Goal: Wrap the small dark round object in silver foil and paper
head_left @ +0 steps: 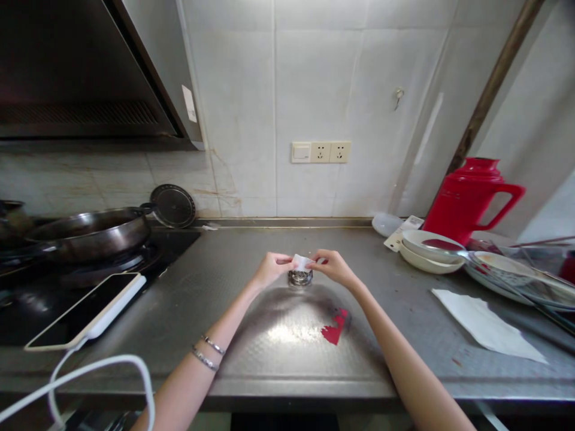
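My left hand pinches one side of a small white sheet, thin like paper or tissue. At its other side my right hand is closed too, with a bit of red showing by its fingertips. Right below the sheet stands a small shiny round container, glass or metal, its top mostly covered from view. A torn red paper piece with a jagged edge lies on the steel counter, nearer to me and a little to the right.
On the left, a phone with a white cable lies partly over the black stove, where a steel pan sits. To the right are a white napkin, stacked bowls, plates with utensils, and a red thermos jug.
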The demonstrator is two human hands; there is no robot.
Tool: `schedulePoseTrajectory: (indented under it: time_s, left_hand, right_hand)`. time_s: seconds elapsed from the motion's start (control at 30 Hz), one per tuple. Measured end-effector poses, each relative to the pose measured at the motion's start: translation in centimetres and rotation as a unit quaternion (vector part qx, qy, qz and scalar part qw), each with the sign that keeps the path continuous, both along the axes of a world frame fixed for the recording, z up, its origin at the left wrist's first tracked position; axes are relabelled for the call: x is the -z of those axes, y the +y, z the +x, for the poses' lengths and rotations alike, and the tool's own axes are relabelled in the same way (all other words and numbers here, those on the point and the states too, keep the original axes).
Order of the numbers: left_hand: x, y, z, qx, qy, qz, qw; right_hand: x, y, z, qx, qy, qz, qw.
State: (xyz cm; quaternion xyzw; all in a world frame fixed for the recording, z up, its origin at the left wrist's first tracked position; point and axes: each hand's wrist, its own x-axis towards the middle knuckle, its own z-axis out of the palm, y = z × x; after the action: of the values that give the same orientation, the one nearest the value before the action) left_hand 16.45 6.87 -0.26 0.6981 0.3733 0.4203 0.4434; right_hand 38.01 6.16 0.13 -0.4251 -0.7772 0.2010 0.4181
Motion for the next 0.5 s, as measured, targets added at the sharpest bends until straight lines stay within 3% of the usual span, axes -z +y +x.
schedulePoseTrajectory:
  time_s: [0.3,0.4,0.5]
  left_hand:
    - [0.1,-0.1,0.5,0.000,-0.064,-0.008,0.998]
    - [0.4,0.0,0.7,0.005,-0.067,-0.007,0.998]
    - [0.7,0.2,0.8,0.018,-0.061,0.004,0.998]
  right_hand:
    - [0.7,0.5,-0.6,0.015,0.035,0.029,0.999]
    - [0.9,0.6,-0.9,0.023,0.087,-0.007,0.996]
    - [0.8,0.6,-1.1,-0.014,0.104,-0.051,0.993]
